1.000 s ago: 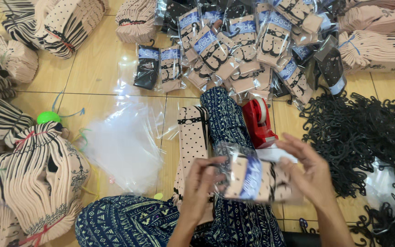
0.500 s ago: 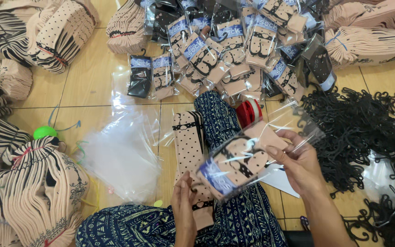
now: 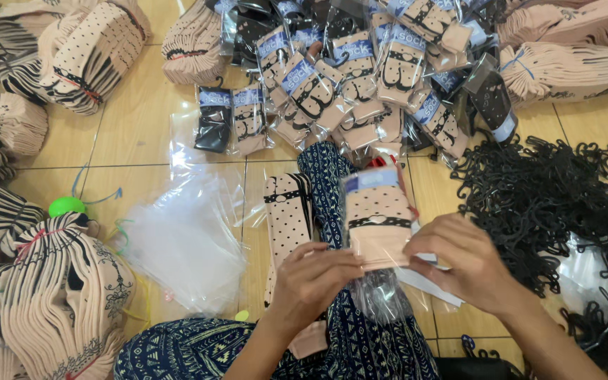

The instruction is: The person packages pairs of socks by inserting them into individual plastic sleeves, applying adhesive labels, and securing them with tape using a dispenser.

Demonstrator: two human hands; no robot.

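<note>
Your left hand (image 3: 316, 276) and right hand (image 3: 464, 262) both pinch the bagged sock pair (image 3: 376, 214), held upright between them above your lap.

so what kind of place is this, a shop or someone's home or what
Most likely a small sock-packing workspace on a tiled floor, perhaps at home. Both hands, left and right, hold a bagged sock pair; finished packets, bundled socks and black plastic hooks lie around.
</note>
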